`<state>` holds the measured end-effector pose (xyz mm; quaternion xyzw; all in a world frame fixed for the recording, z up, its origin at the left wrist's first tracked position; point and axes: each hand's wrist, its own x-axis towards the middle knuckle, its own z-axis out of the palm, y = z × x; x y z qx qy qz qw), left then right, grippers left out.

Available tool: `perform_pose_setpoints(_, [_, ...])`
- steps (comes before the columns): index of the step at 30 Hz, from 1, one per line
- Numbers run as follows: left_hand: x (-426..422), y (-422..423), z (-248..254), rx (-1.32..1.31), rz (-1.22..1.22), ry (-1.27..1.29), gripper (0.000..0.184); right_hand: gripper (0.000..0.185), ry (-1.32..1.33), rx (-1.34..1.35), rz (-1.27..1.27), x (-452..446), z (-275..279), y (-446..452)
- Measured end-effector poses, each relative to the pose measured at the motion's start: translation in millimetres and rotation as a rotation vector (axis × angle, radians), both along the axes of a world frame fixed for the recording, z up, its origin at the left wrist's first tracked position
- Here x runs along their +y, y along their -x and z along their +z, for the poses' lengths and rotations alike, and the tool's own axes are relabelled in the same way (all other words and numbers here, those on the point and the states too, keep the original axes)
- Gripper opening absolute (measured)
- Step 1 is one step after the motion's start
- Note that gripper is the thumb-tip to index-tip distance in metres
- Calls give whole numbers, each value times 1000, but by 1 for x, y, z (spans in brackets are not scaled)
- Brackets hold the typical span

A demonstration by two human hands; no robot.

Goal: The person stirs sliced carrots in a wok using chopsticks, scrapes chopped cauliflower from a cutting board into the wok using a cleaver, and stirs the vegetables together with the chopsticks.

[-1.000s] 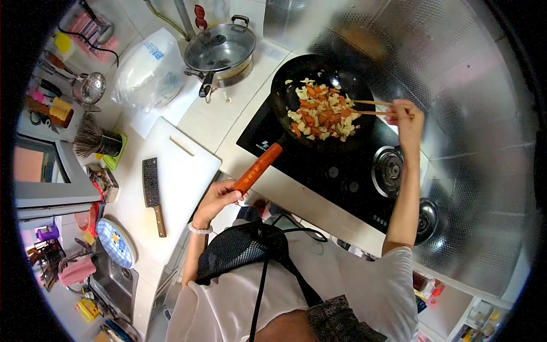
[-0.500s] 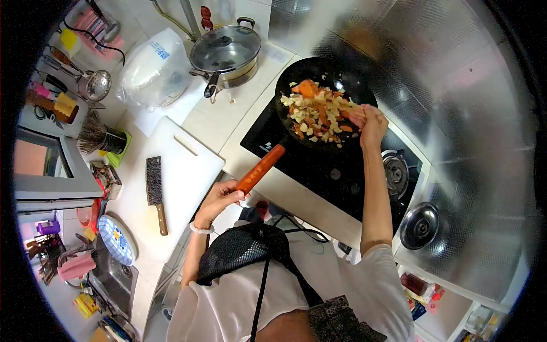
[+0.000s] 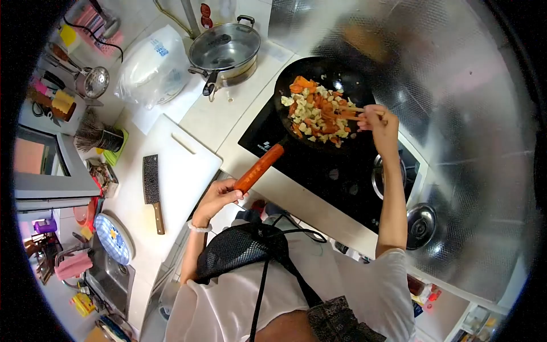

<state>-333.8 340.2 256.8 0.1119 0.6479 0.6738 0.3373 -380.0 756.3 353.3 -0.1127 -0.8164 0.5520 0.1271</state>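
Observation:
My left hand (image 3: 219,199) is closed around the end of the reddish wooden handle (image 3: 259,168) of a black wok (image 3: 290,80). The wok sits on the black stovetop (image 3: 307,176). Inside it lie pale chopped pieces mixed with orange slices (image 3: 302,85), which look like carrot. On the wok's right side, my right hand (image 3: 380,125) grips a pair of wooden chopsticks (image 3: 350,111). Their tips reach into the food and are partly hidden by it.
Left of the stove, a cleaver (image 3: 151,188) lies on a white cutting board (image 3: 179,171). A lidded pot (image 3: 225,54) and a plastic-wrapped bundle (image 3: 151,71) stand behind. A blue-checked plate (image 3: 114,238) rests beside the sink (image 3: 108,279). A dark lid (image 3: 420,226) is at right.
My right hand has shifted to the right and slightly down with the chopsticks, and the food has been stirred about. My left hand keeps its hold on the wok handle.

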Motion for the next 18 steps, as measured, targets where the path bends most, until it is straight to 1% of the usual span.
perform_pose_setpoints(1, [-1, 0, -2, 0, -4, 1, 38, 24, 20, 74, 6, -8, 7, -2])
perform_pose_setpoints(2, [-1, -1, -3, 1, -8, 2, 38, 25, -2, 72, 60, -21, 15, -3])
perform_pose_setpoints(5, [-1, 0, -3, 19, -1, -4, 38, 26, 75, 69, 183, -44, -17, 3])
perform_pose_setpoints(7, [-2, -1, -4, 7, -6, 7, 37, 23, -85, 71, 202, -44, -45, 12])
perform_pose_setpoints(8, [-3, -1, -3, 8, -1, 9, 37, 22, -95, 153, 177, -33, -62, 18])
perform_pose_setpoints(9, [-2, -1, -2, 10, -1, 19, 37, 22, 42, 137, 133, -23, -63, 20])
perform_pose_setpoints(11, [-3, -2, 0, 14, 10, 29, 36, 23, 117, 118, -12, 1, -62, 25])
perform_pose_setpoints(13, [-2, -3, 1, -21, 19, 21, 34, 22, 58, 143, -84, 10, -45, 22])
perform_pose_setpoints(14, [-2, -4, 1, -25, 23, 21, 34, 22, 4, 213, -92, 14, -44, 25])
perform_pose_setpoints(17, [-1, -2, 2, 1, 4, 28, 33, 23, 24, 213, -108, -10, -30, 33])
perform_pose_setpoints(18, [0, -2, 2, 1, 8, 30, 33, 22, -52, 233, -65, -16, -32, 37])
